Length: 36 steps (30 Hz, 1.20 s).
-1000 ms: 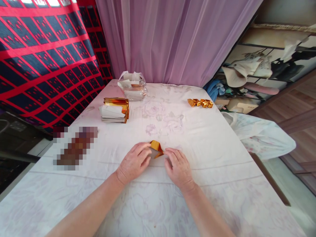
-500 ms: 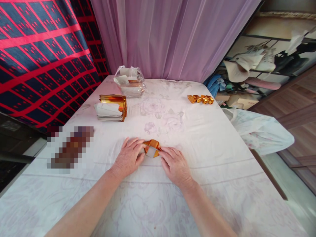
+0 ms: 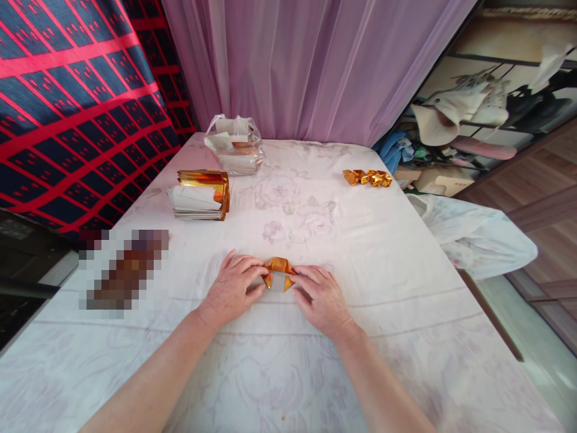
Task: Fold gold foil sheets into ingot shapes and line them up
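A folded piece of gold foil paper (image 3: 280, 265) lies on the table between my two hands, with a raised band across its far side and two pointed flaps toward me. My left hand (image 3: 235, 282) grips its left end between fingers and thumb. At the right end, the fingers of my right hand (image 3: 321, 294) are closed on the same paper. Farther off to the left stands a stack of gold and white paper sheets (image 3: 198, 201). Several folded gold pieces (image 3: 367, 178) sit in a row at the far right of the table.
A clear plastic bag (image 3: 234, 147) with more paper stands at the back left. A blurred, pixelated item (image 3: 130, 267) lies at the left edge. The table (image 3: 288, 361) has a floral cloth. A purple curtain (image 3: 288, 66) hangs behind; shelves with shoes (image 3: 478, 108) stand right.
The gold paper's near side has opened between two pointed flaps, and its far band now stands up more. Both hands keep nearly the same place. The view has shifted slightly.
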Each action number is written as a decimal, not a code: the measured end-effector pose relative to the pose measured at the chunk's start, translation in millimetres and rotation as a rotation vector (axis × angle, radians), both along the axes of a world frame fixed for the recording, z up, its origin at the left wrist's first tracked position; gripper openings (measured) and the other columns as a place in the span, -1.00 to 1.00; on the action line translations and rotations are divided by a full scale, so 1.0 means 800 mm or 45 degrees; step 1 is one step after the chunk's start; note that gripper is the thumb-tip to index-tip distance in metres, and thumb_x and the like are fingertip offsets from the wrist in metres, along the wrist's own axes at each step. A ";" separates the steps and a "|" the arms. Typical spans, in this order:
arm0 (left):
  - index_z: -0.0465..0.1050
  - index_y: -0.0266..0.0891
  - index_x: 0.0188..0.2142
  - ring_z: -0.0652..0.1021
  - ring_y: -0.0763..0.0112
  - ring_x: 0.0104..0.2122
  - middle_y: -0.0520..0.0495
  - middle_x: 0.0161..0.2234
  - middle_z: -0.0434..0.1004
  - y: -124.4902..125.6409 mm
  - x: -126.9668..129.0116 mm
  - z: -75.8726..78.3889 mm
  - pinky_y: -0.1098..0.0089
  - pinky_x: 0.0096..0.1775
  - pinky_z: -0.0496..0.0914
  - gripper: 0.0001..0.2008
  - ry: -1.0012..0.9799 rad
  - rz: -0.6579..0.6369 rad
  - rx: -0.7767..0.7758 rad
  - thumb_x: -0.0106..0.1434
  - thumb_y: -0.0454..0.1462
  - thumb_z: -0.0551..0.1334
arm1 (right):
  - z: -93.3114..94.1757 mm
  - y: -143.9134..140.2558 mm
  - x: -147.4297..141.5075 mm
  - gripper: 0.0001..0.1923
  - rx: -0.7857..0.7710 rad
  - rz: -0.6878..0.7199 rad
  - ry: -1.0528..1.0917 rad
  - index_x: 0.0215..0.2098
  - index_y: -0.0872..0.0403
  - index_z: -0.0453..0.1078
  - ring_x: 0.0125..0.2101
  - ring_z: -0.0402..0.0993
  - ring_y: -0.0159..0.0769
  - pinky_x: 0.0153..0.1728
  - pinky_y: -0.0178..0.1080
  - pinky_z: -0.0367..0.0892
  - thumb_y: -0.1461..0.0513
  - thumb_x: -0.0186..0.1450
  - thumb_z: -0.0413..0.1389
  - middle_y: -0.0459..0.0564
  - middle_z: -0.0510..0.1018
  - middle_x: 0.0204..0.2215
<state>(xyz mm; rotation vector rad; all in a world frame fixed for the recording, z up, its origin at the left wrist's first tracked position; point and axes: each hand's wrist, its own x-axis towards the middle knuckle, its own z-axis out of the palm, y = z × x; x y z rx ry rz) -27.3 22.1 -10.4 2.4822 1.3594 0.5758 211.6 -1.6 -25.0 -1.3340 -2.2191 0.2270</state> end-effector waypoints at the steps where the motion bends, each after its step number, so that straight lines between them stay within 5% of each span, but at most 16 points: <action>1: 0.50 -0.09 -0.11 0.50 0.25 -0.01 -0.01 -0.05 0.56 0.001 -0.001 0.000 -0.08 0.28 0.02 -0.81 0.006 -0.004 -0.010 0.29 -0.27 0.22 | -0.001 0.001 0.001 -0.74 0.001 0.004 0.013 -0.11 -0.01 0.55 -0.04 0.45 -0.17 0.00 -0.07 0.35 0.32 0.28 0.10 0.02 0.58 -0.05; 18: 0.53 -0.05 -0.18 0.53 0.39 -0.17 0.09 -0.18 0.60 0.005 0.000 -0.007 0.08 0.25 0.01 -0.83 0.040 -0.039 0.163 0.41 -0.14 0.17 | 0.002 0.003 0.001 -0.73 0.001 0.041 0.092 -0.09 0.01 0.53 -0.07 0.47 -0.15 -0.03 -0.04 0.35 0.33 0.26 0.13 0.04 0.58 -0.10; 26: 0.51 -0.09 -0.24 0.54 0.39 -0.22 0.10 -0.25 0.63 0.003 0.005 -0.003 0.02 0.29 -0.09 -0.81 0.037 0.050 0.250 0.44 -0.20 0.13 | -0.003 0.003 0.001 -0.80 0.075 0.033 0.013 -0.12 -0.03 0.53 -0.09 0.47 -0.16 -0.08 -0.08 0.34 0.28 0.32 0.13 0.01 0.59 -0.10; 36: 0.47 -0.12 -0.18 0.56 0.35 -0.16 0.07 -0.19 0.64 0.002 0.007 -0.002 0.04 0.26 0.03 -0.87 0.058 -0.066 0.281 0.38 -0.33 0.16 | -0.004 0.002 -0.001 -0.80 0.207 0.028 -0.045 -0.15 0.01 0.53 -0.16 0.48 -0.21 -0.13 -0.13 0.36 0.29 0.39 0.06 0.01 0.61 -0.11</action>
